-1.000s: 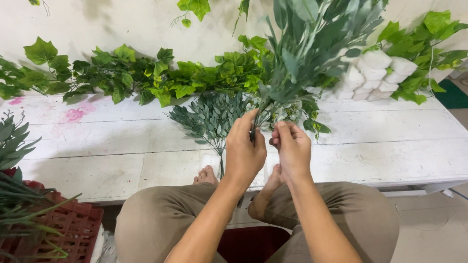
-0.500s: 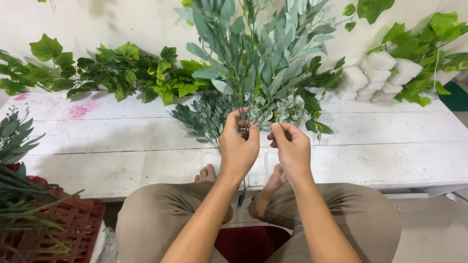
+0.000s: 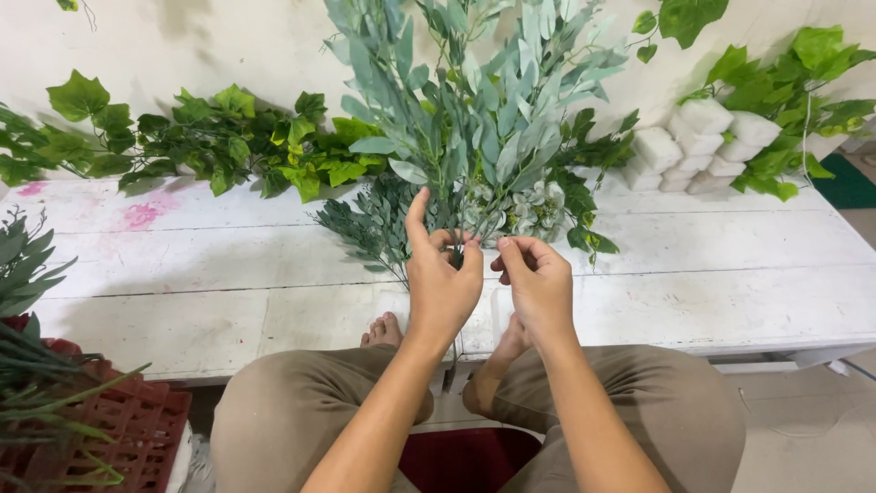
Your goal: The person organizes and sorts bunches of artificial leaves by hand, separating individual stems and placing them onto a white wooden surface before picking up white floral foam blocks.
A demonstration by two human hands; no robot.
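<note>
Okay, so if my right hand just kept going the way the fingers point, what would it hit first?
Most likely the bunched stems of the grey-green leaf spray that the left hand holds; the right hand sits just beside them, though depth is unclear.

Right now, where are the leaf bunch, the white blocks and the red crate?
leaf bunch (image 3: 474,119), head view, on the grey-green leaves above the hands.
white blocks (image 3: 707,137), head view, on an upper block of the stack.
red crate (image 3: 137,424), head view, on its lattice top.

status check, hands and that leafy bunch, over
Left hand clamped on grey-green foliage bunch, upright. Right hand pinching at stem base. White table behind; nothing blocking.
</note>
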